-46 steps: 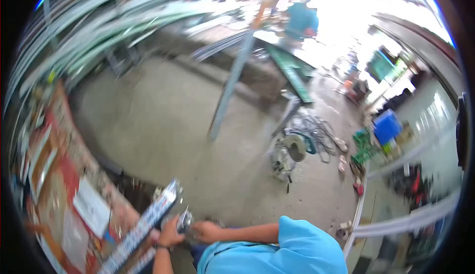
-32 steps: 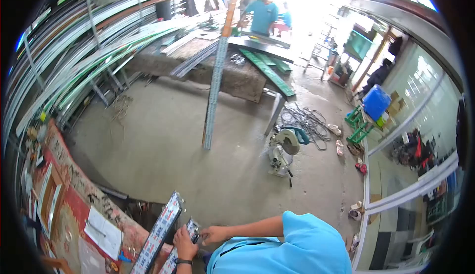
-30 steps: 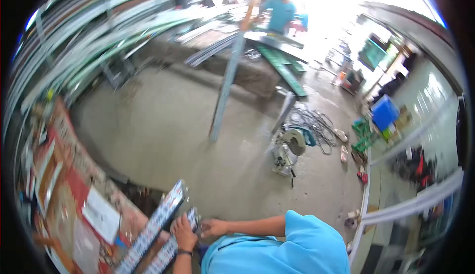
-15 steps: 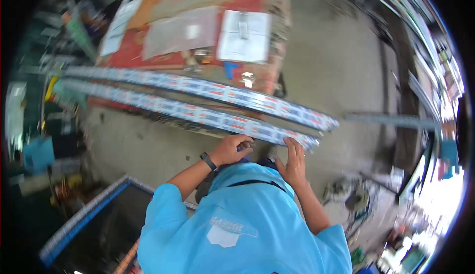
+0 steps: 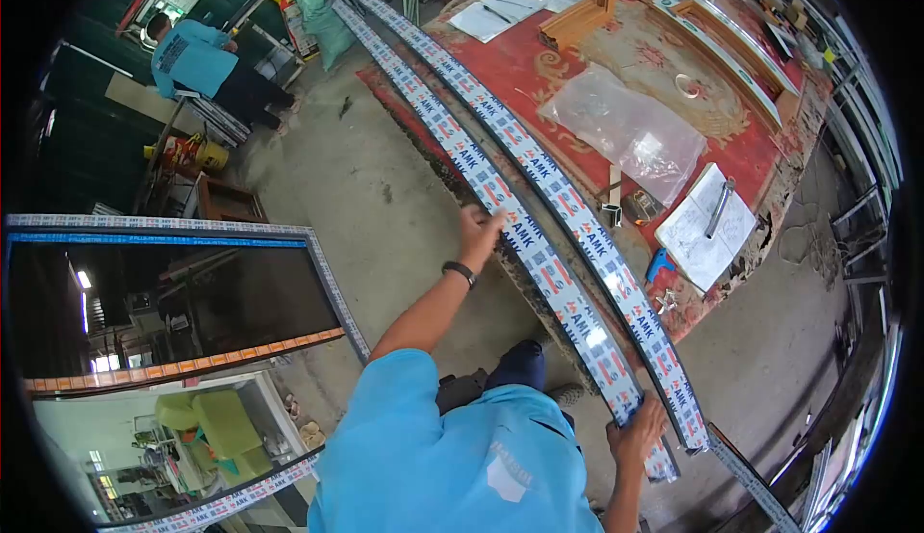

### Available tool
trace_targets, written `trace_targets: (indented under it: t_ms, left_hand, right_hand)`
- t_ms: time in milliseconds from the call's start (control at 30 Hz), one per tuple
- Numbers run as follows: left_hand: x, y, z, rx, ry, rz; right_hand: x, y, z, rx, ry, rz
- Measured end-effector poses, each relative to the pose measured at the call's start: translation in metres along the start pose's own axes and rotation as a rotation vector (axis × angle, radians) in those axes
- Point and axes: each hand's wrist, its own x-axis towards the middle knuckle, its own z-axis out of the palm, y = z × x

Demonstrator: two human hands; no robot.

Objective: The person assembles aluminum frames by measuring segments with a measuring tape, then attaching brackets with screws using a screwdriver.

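Observation:
Two long bars wrapped in printed AMK film lie side by side along the near edge of the red-covered table (image 5: 635, 71). My left hand (image 5: 478, 236), with a black band on its wrist, is closed at the edge of the nearer bar (image 5: 539, 254), about midway along it. Fingers of my right hand (image 5: 639, 431) wrap round the same bar close to its lower right end. The farther bar (image 5: 587, 225) runs beside it, touched by neither hand.
Papers (image 5: 707, 227), a clear plastic bag (image 5: 626, 129) and wooden frame pieces (image 5: 722, 47) rest on the table. A glass-filled frame (image 5: 322, 283) stands at left. Another person (image 5: 197, 61) in a blue shirt is at the upper left.
The view has turned, so the bars now slope steeply down to the right. My right hand, earlier laid on the nearer bar with fingers stretched, now grips near its end.

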Motion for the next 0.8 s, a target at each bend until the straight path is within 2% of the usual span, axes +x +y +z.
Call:
trace_targets:
  t_ms: [67,100,167,267,367,500,567,600,800]
  left_hand:
    - [0.041,0.033,-0.013,-0.374,-0.133,-0.27]
    - [0.058,0.048,-0.012,-0.576,-0.136,-0.33]
    - [0.095,0.06,-0.016,-0.763,-0.146,-0.267]
    - [0.115,0.048,-0.013,-0.645,-0.136,-0.394]
    - [0.049,0.035,0.004,-0.696,-0.09,-0.305]
    - [-0.057,0.017,-0.012,-0.764,-0.274,-0.418]
    - [-0.106,0.032,-0.027,-0.72,-0.381,-0.488]
    - [-0.129,0.044,-0.03,-0.705,-0.364,-0.491]
    - [-0.193,0.074,-0.05,-0.711,-0.418,-0.213]
  right_hand:
    - [-0.018,-0.017,-0.04,0.027,0.003,-0.035]
    - [-0.025,-0.021,-0.053,0.039,0.007,-0.054]
    - [-0.034,-0.022,-0.067,0.028,-0.009,-0.024]
    - [-0.053,-0.008,-0.071,-0.001,0.016,-0.009]
    - [-0.09,0.046,-0.052,-0.019,0.1,-0.025]
    - [-0.169,0.131,-0.02,0.002,0.122,0.015]
    - [-0.211,0.164,0.007,0.035,0.111,0.066]
    - [-0.228,0.174,0.022,0.056,0.104,0.089]
    - [-0.3,0.188,0.155,0.164,0.203,0.125]
